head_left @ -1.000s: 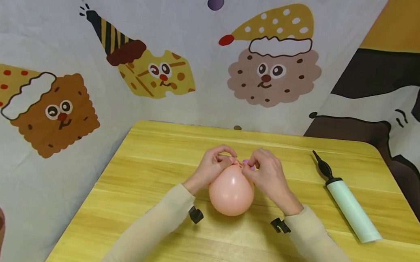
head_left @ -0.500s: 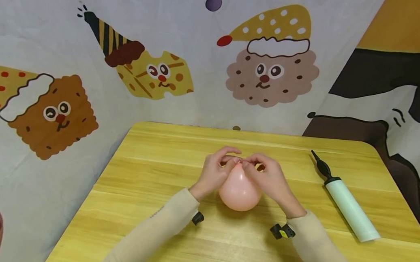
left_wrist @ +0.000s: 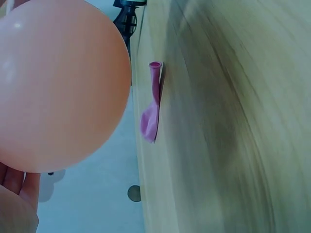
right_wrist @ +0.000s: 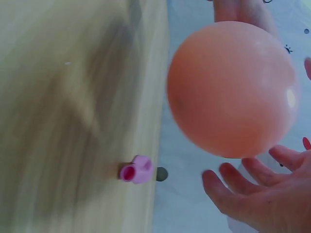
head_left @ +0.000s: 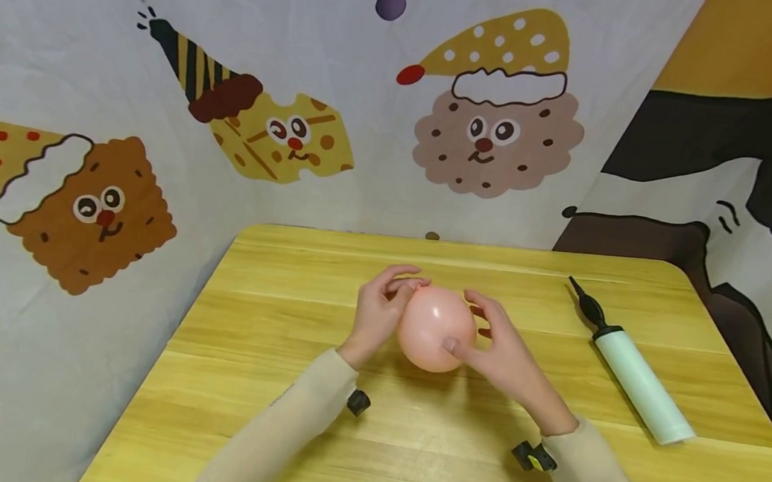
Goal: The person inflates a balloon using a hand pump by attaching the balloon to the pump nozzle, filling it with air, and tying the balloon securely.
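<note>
A round, inflated peach balloon point(head_left: 435, 330) is held over the table between both hands. At its upper left my left hand point(head_left: 381, 308) pinches the neck between thumb and finger. My right hand point(head_left: 502, 346) lies along the right side, its thumb overlapping the balloon's front and its other fingers spread loosely by the far side. In the right wrist view those fingers point(right_wrist: 233, 182) are parted and gently bent beside the balloon. A limp pink balloon point(left_wrist: 152, 104) lies on the tabletop, hidden behind the inflated one in the head view.
A pale green hand pump point(head_left: 645, 386) with a black nozzle lies at the right of the wooden table point(head_left: 273, 323). A white cloth point(head_left: 376, 195) printed with cartoon biscuits hangs behind the table's back edge. Both wrists carry small black cameras.
The right hand has let go of the balloon's neck and opened out along its right side. The balloon has turned, its neck now toward the left hand, which still pinches it.
</note>
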A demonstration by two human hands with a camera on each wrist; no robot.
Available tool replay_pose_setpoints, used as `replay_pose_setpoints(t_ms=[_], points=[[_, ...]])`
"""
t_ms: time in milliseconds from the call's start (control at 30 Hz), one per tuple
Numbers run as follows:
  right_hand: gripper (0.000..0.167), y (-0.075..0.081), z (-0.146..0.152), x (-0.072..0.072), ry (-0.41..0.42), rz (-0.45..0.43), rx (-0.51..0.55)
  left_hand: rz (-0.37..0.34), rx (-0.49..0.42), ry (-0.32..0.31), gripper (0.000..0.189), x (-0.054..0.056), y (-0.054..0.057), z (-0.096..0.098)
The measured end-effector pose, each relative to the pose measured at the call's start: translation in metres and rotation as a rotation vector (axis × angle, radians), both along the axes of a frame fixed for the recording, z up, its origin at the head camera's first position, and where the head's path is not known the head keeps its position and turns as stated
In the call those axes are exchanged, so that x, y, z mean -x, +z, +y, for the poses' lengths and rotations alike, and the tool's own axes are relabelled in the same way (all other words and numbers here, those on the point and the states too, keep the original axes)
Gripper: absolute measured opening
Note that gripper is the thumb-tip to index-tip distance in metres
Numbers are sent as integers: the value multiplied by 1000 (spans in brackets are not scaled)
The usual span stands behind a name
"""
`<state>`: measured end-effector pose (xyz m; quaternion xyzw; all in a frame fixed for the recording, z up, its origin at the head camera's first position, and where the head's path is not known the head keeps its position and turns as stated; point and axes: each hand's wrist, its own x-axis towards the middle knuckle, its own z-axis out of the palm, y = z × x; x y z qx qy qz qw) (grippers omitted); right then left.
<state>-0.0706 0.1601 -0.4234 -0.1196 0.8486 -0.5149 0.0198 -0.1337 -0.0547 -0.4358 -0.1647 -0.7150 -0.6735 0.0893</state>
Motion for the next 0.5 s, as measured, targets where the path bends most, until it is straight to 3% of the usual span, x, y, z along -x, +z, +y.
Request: replay_pose_setpoints(t_ms=[200, 500], points=[[100, -8, -3, -2, 28, -118, 31, -67, -71, -21, 27, 1, -1, -4], [94, -14, -8, 1, 11, -140, 75, -111, -75, -96, 41, 4, -8, -12]])
